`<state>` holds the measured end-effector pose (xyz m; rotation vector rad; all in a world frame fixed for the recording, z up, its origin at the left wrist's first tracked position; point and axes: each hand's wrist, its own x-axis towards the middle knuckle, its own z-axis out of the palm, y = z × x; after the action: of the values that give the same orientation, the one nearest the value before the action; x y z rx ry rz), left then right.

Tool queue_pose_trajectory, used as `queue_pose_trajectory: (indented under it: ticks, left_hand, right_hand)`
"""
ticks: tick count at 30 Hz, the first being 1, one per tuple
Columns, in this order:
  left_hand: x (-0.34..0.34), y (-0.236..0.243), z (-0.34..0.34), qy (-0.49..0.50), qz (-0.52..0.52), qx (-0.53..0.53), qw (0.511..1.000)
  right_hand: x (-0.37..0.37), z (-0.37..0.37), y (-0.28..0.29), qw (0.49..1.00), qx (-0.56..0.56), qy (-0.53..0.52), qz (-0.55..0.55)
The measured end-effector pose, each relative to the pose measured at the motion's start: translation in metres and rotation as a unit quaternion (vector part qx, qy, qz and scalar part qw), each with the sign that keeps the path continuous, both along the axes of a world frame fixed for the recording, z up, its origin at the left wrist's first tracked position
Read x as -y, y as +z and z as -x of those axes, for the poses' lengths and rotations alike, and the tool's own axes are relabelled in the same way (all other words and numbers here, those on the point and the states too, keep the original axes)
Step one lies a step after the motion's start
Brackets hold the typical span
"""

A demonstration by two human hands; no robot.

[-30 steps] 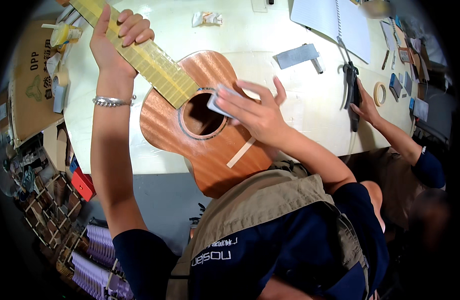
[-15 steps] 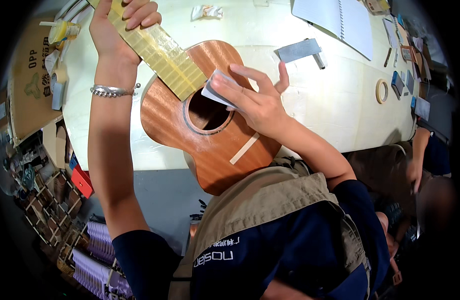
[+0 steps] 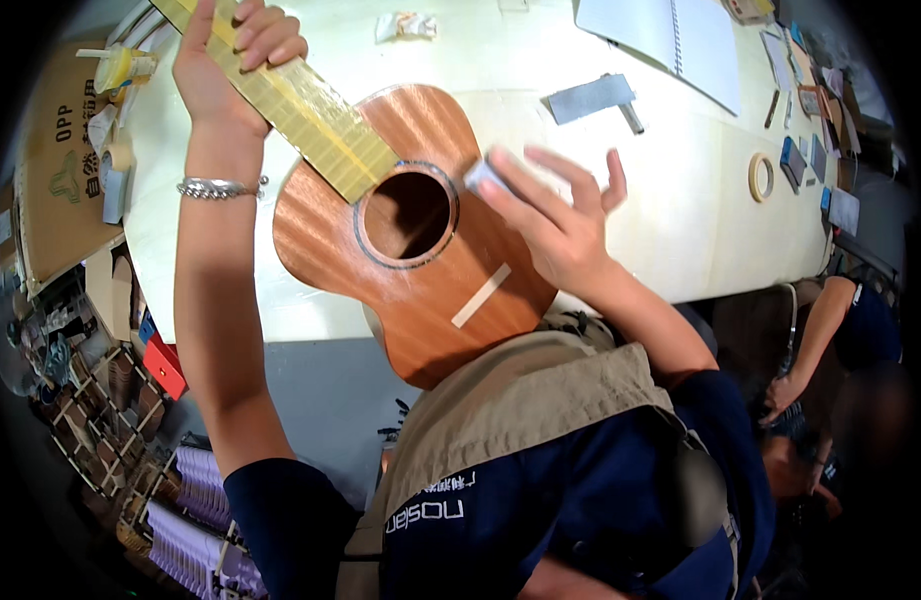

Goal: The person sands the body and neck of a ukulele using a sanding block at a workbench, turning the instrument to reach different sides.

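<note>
A brown wooden ukulele [image 3: 435,310] without strings leans against my apron and over the table edge. Yellow tape covers its fretboard [image 3: 330,135], down to the round soundhole [image 3: 410,215]. My left hand [image 3: 242,50] is wrapped round the taped neck near the top left. Between thumb and fingers of my right hand [image 3: 565,215] is a small folded white-grey piece of sandpaper [image 3: 483,177], blurred by motion. This hand hovers right of the soundhole, apart from it. A pale bridge strip [image 3: 480,296] lies on the top below.
Beyond the ukulele, the pale table [image 3: 680,220] holds a grey flat block [image 3: 590,98], a spiral notebook [image 3: 670,45], a crumpled wrapper [image 3: 406,27] and a tape roll [image 3: 761,177]. A yellow cup [image 3: 125,68] stands at far left. Another person's arm [image 3: 815,335] is at right.
My right hand has moved right with the sandpaper, away from the soundhole edge, uncovering it. The ukulele and my left hand appear slightly further left. The other person's arm has shifted.
</note>
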<state>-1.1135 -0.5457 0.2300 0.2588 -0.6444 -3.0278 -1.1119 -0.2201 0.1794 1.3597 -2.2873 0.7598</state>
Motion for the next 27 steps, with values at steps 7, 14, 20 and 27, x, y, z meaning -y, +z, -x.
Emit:
queue_pose_trajectory:
  ticks: [7,14,20,27]
  left_hand:
    - [-0.007,0.003,0.002,-0.008,0.025,-0.004,1.000]
    - [-0.013,0.008,0.008,-0.017,0.020,-0.013,1.000]
    - [-0.014,0.008,0.013,-0.031,0.019,-0.027,0.999]
    - [-0.019,0.015,0.010,-0.014,0.027,-0.015,0.999]
  right_hand:
    - [0.014,-0.005,-0.022,0.997,0.063,0.051,-0.005]
    - [0.010,-0.017,-0.025,0.999,0.038,-0.019,-0.027]
    - [0.024,-0.017,-0.011,0.997,0.054,-0.031,-0.048]
    - [0.028,-0.010,-0.007,0.998,0.028,-0.018,-0.059]
